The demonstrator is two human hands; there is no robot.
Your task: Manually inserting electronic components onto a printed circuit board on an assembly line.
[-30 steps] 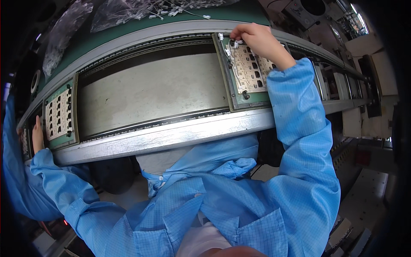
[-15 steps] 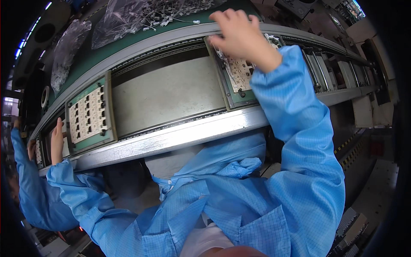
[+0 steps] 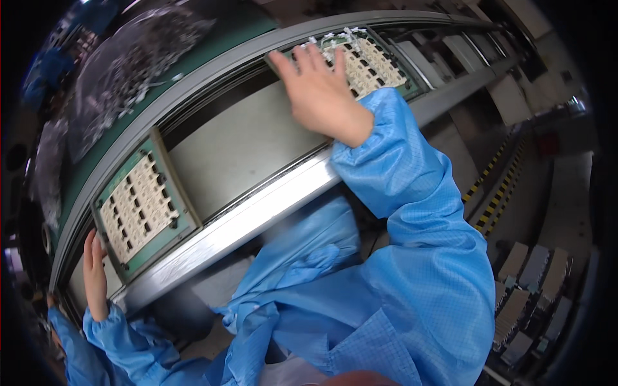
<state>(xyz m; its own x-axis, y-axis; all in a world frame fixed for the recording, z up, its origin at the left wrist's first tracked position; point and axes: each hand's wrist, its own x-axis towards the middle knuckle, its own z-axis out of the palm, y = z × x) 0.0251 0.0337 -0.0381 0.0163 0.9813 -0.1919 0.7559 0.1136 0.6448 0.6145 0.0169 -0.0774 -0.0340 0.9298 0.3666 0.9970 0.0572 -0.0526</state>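
Note:
On a conveyor rail line lie two green pallets, each carrying a cream-coloured circuit board panel with black parts. My left hand (image 3: 96, 278), fingers stretched upward, is at the outer left edge of the left pallet (image 3: 145, 258); whether it touches is unclear. The left panel (image 3: 138, 209) shows rows of black parts. My right hand (image 3: 322, 96) is open, fingers spread over the left end of the right pallet, hiding part of it. The right panel (image 3: 376, 67) has white connectors with wires (image 3: 338, 42) along its far edge. Neither hand grips anything visible.
A bright metal rail (image 3: 257, 215) runs along the near side. Beyond the far rail, a green surface (image 3: 238, 32) bears a clear plastic bag (image 3: 122, 77) of white connectors. Another person's blue sleeve (image 3: 80, 354) shows at lower left. Racked parts (image 3: 531, 289) stand at lower right.
The view has turned and shifted. My right hand has come lower and flatter, fingers spread at the right pallet's left end. My left hand stays by the left pallet's outer edge.

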